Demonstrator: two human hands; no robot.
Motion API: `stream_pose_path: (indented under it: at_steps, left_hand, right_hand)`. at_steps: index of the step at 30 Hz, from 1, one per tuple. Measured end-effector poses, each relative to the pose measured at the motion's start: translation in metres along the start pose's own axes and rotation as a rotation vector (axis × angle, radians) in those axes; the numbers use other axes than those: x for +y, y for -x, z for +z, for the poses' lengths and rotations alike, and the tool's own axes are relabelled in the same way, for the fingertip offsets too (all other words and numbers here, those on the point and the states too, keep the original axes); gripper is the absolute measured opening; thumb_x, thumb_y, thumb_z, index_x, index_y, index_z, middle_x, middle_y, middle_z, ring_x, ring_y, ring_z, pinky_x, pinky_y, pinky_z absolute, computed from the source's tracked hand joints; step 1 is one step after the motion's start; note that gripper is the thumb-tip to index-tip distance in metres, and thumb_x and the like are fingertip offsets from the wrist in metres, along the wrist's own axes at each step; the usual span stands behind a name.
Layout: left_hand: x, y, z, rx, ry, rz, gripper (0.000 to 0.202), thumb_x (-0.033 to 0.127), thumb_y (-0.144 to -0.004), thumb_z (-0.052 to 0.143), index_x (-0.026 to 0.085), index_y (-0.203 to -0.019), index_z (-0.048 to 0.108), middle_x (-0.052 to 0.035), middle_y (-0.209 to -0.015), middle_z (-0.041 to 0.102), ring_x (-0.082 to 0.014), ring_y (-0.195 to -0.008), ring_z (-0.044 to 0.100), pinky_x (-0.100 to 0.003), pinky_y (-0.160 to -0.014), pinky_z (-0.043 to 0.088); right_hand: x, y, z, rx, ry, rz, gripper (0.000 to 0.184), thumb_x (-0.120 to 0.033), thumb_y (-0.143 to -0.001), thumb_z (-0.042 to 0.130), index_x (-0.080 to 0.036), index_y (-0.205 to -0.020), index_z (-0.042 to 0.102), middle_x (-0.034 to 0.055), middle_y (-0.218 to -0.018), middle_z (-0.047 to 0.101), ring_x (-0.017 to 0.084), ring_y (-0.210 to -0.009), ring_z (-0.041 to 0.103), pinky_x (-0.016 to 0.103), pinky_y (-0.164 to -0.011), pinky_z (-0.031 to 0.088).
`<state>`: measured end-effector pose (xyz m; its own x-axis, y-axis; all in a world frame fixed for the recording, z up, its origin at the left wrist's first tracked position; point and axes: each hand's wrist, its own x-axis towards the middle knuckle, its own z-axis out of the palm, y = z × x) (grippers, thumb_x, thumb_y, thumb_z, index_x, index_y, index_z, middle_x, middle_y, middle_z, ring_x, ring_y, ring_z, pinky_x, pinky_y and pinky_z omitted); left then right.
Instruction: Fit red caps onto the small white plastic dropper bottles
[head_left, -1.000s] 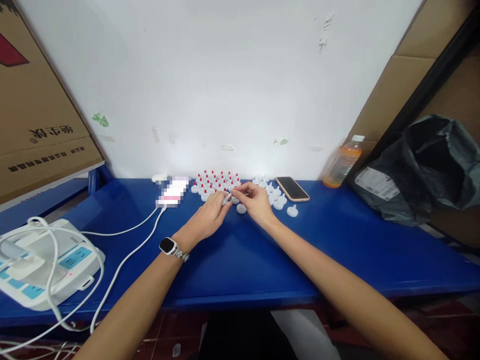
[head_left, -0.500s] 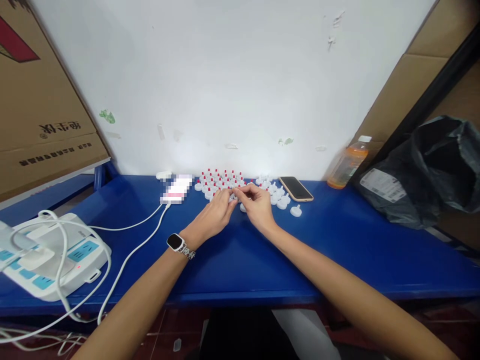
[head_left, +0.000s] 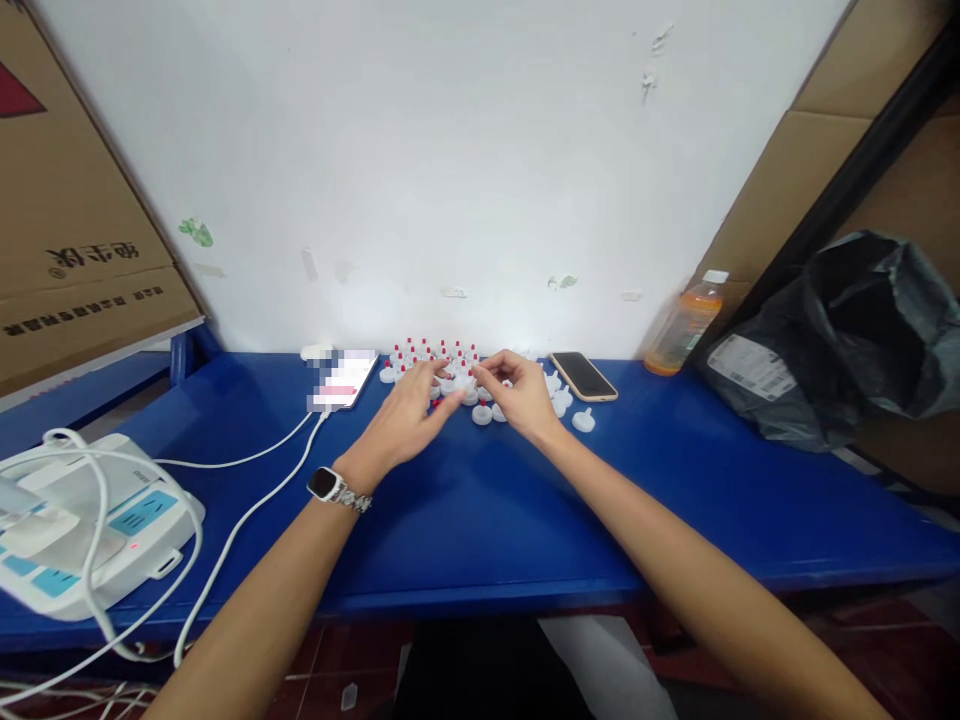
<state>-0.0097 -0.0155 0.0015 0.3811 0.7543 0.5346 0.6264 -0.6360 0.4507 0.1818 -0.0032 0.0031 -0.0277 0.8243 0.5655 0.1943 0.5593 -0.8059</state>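
White round nozzle caps [head_left: 482, 414], many with small red tips, stand in a cluster at the back of the blue table [head_left: 480, 510]. Over the cluster's left side, my left hand [head_left: 411, 412] has its thumb and fingers apart, with nothing visible in them. Opposite it, my right hand [head_left: 519, 392] is closed, thumb and forefinger pressed together; whatever they hold is too small to make out. Between my hands is a white cap [head_left: 466, 388], partly hidden by other pieces. White caps without red tips [head_left: 583, 420] lie to the right of my right hand.
A lit phone [head_left: 346, 380] on a cable lies left of the caps, and a dark-screened phone [head_left: 583, 376] lies right. An orange drink bottle [head_left: 684, 325] and a black plastic bag [head_left: 814, 350] stand farther right. A white power strip [head_left: 142, 540] with looping cables occupies the left.
My hands were together over the caps and have parted. My left hand has moved left and its fingers have spread, while my right hand stays pinched. The view has shifted slightly.
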Motion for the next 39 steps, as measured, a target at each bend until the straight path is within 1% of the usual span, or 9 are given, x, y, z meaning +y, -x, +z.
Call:
stream_pose_path:
  at_steps: [4, 7, 10, 14, 20, 24, 28, 34, 39]
  left_hand:
    - [-0.014, 0.0, -0.006, 0.028, -0.038, -0.053, 0.04, 0.049, -0.102, 0.036, 0.02, -0.121, 0.055, -0.0082, -0.119, 0.061, -0.0237, -0.114, 0.057, -0.042, -0.102, 0.044]
    - [-0.015, 0.001, -0.005, 0.014, -0.062, -0.042, 0.038, 0.049, -0.101, 0.037, 0.021, -0.112, 0.059, -0.0073, -0.114, 0.061, -0.024, -0.113, 0.056, -0.041, -0.1, 0.044]
    - [-0.011, 0.001, -0.003, -0.003, -0.069, -0.025, 0.037, 0.049, -0.101, 0.038, 0.021, -0.109, 0.06, -0.007, -0.112, 0.061, -0.0238, -0.112, 0.056, -0.041, -0.1, 0.044]
    - [-0.007, 0.0, 0.0, -0.028, -0.084, -0.005, 0.036, 0.048, -0.101, 0.037, 0.021, -0.105, 0.06, -0.007, -0.111, 0.06, -0.0234, -0.109, 0.056, -0.042, -0.1, 0.044]
    - [-0.006, -0.012, 0.002, -0.056, -0.115, 0.035, 0.034, 0.038, -0.103, 0.031, 0.02, -0.102, 0.06, -0.0081, -0.107, 0.06, -0.0236, -0.105, 0.056, -0.043, -0.098, 0.045]
    - [0.0, -0.032, 0.009, -0.098, -0.127, 0.053, 0.031, 0.033, -0.102, 0.033, 0.019, -0.103, 0.06, -0.0085, -0.105, 0.061, -0.025, -0.105, 0.056, -0.045, -0.097, 0.045]
    - [0.01, -0.046, 0.024, -0.088, -0.102, 0.081, 0.028, 0.03, -0.101, 0.035, 0.019, -0.101, 0.061, -0.0083, -0.104, 0.06, -0.0246, -0.104, 0.056, -0.044, -0.096, 0.046]
    - [0.019, -0.04, 0.044, -0.079, -0.035, 0.097, 0.026, 0.03, -0.1, 0.038, 0.021, -0.102, 0.061, -0.008, -0.106, 0.06, -0.0249, -0.104, 0.056, -0.045, -0.095, 0.046]
    - [0.019, -0.036, 0.043, -0.075, -0.017, 0.11, 0.027, 0.032, -0.1, 0.037, 0.021, -0.101, 0.061, -0.0084, -0.107, 0.06, -0.0253, -0.105, 0.055, -0.045, -0.095, 0.046]
  right_hand:
    - [0.009, -0.001, -0.005, -0.199, 0.3, -0.053, 0.013, -0.029, -0.088, 0.063, -0.02, -0.081, 0.069, 0.0005, -0.074, 0.07, 0.014, -0.068, 0.06, 0.028, -0.069, 0.043]
    - [0.012, -0.003, -0.001, -0.35, 0.518, -0.14, 0.011, -0.021, -0.089, 0.061, -0.02, -0.081, 0.07, 0.0005, -0.075, 0.071, 0.015, -0.072, 0.06, 0.033, -0.082, 0.038]
    - [0.014, -0.005, 0.002, -0.404, 0.709, -0.21, 0.012, -0.018, -0.089, 0.06, -0.019, -0.082, 0.069, 0.0024, -0.077, 0.071, 0.019, -0.082, 0.059, 0.037, -0.087, 0.031]
    - [0.018, -0.01, -0.004, -0.349, 0.719, -0.217, 0.01, -0.022, -0.09, 0.06, -0.02, -0.095, 0.069, 0.0026, -0.08, 0.071, 0.021, -0.087, 0.059, 0.036, -0.085, 0.031]
    - [0.022, -0.023, -0.042, -0.028, 0.58, -0.035, 0.019, -0.029, -0.091, 0.053, -0.021, -0.096, 0.07, 0.0001, -0.077, 0.07, 0.016, -0.068, 0.058, 0.028, -0.07, 0.039]
    - [0.024, -0.024, -0.068, -0.082, 0.697, -0.013, 0.016, -0.024, -0.087, 0.056, -0.02, -0.09, 0.071, 0.0006, -0.077, 0.071, 0.016, -0.071, 0.06, 0.028, -0.07, 0.038]
    - [0.027, -0.01, -0.078, -0.115, 0.806, -0.019, 0.014, -0.022, -0.086, 0.056, -0.02, -0.089, 0.07, 0.0018, -0.08, 0.07, 0.019, -0.084, 0.06, 0.031, -0.079, 0.037]
    - [0.032, 0.003, -0.079, -0.137, 0.83, 0.028, 0.016, -0.026, -0.088, 0.058, -0.022, -0.097, 0.07, 0.0026, -0.082, 0.07, 0.023, -0.09, 0.057, 0.036, -0.086, 0.036]
    - [0.03, -0.001, -0.097, -0.012, 0.827, 0.021, 0.023, -0.017, -0.089, 0.049, -0.021, -0.101, 0.069, 0.0049, -0.091, 0.07, 0.023, -0.093, 0.058, 0.035, -0.083, 0.039]
